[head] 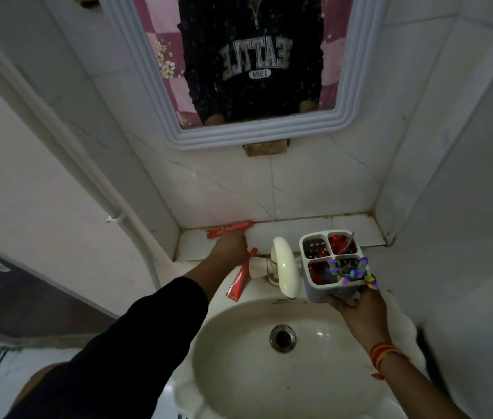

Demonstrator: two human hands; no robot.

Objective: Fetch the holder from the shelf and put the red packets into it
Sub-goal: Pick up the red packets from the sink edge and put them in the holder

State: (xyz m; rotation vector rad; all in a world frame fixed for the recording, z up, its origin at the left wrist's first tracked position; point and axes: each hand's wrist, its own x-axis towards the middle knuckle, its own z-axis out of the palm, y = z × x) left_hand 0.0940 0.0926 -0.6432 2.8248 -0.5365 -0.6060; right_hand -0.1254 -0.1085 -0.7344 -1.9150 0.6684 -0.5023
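The red packets look like thin, flat foil or plastic sachets: light, limp, and probably a little slick, so a pinch across the flat faces near one end should serve better than a grab around the middle. 1 packet on the ledge (229, 229) lies along the back of the tiled shelf (357, 225), against the wall, and the left hand (230, 248) is on it, fingers curled down over its near edge; whether they have closed fully on it I cannot tell, since the back of the hand hides the fingertips. A second, long packet (240, 278) seems to hang down from under that same hand, slanting over the basin rim beside the white tap (284, 267) (it may be held or only resting there, the contact is hidden).

The holder (331, 261) is a pale plastic caddy with 4 compartments and perforated bottoms, stiff and light by the look of it. The right hand (357, 303) cups it from below and behind, fingers wrapped on its lower wall, holding it over the right edge of the sink (239, 343). Red packets already sit in the far right and near left compartments; the far left one shows only its holes. A purple and green ornament (351, 269) fills the near right one.

My reading is that the task is well along, with these 2 packets left to slip in
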